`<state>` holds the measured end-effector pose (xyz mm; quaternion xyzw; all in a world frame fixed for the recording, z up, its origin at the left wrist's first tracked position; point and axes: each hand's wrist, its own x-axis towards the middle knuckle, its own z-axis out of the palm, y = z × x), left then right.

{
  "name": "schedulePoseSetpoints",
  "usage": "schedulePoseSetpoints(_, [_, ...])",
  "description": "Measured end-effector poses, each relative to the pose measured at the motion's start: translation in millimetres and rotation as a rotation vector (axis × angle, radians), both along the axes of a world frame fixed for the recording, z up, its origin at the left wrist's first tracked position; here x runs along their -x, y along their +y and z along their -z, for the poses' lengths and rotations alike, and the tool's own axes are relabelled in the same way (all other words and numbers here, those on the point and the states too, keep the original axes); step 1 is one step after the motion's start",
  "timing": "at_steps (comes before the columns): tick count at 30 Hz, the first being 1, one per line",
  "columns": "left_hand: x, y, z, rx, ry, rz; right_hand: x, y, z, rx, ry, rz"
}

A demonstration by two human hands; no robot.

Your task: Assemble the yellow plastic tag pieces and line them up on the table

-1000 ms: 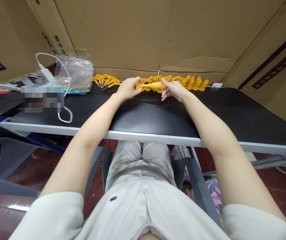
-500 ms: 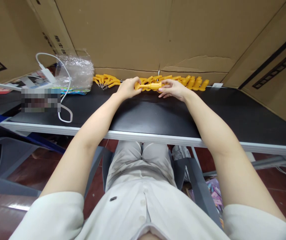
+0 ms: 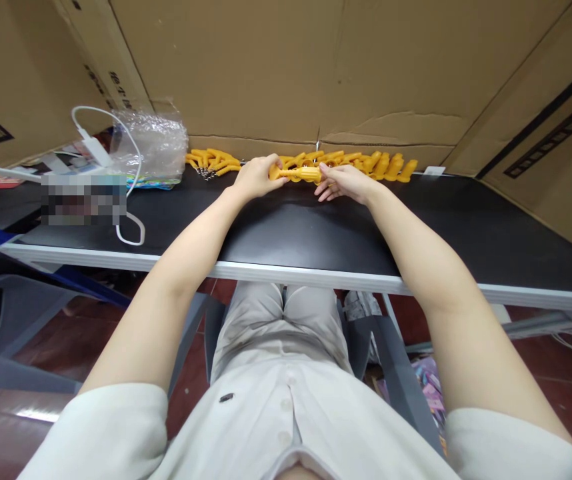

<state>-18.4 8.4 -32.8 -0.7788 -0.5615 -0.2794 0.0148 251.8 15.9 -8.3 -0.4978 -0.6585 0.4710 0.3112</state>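
Note:
A yellow plastic piece point(image 3: 310, 174) with a thin neck and a thicker ridged end lies sideways between my hands, just above the black table point(image 3: 296, 233). My left hand point(image 3: 257, 177) is closed on its narrow left end, thumb and fingers pinching it. At the ridged right end, my right hand point(image 3: 345, 183) holds on with thumb and forefinger, while its other fingers hang loosely below. Behind both hands runs a row of similar yellow pieces point(image 3: 386, 167), partly hidden by them. Further left sits a cluster of yellow pieces point(image 3: 212, 162) with small metal parts at their ends.
Cardboard walls point(image 3: 266, 73) stand behind the table and at its sides. On the left are a clear plastic bag point(image 3: 153, 143), a white cable point(image 3: 139, 150) and a blurred-out patch. A small white object point(image 3: 435, 171) lies at the back right.
My right hand has shifted slightly along the ridged end, its fingers a little lower and more tilted. The yellow piece has turned or tipped a little; my left hand stays put.

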Motion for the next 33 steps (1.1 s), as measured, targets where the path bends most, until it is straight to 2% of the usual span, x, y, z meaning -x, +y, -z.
schedulePoseSetpoints(5, [-1,-3,-2.4,0.021,0.015,-0.024,-4,1,0,-0.001,0.066,-0.038])
schedulePoseSetpoints(12, [1,-1,-0.1,0.002,0.003,0.018,-5,5,2,-0.049,0.075,-0.033])
schedulePoseSetpoints(28, [-3,-5,-2.7,0.029,0.035,-0.001,6,-6,-6,0.054,-0.028,0.061])
schedulePoseSetpoints(33, [-1,-3,-1.8,0.038,0.017,0.005,5,-10,-8,0.065,0.034,0.038])
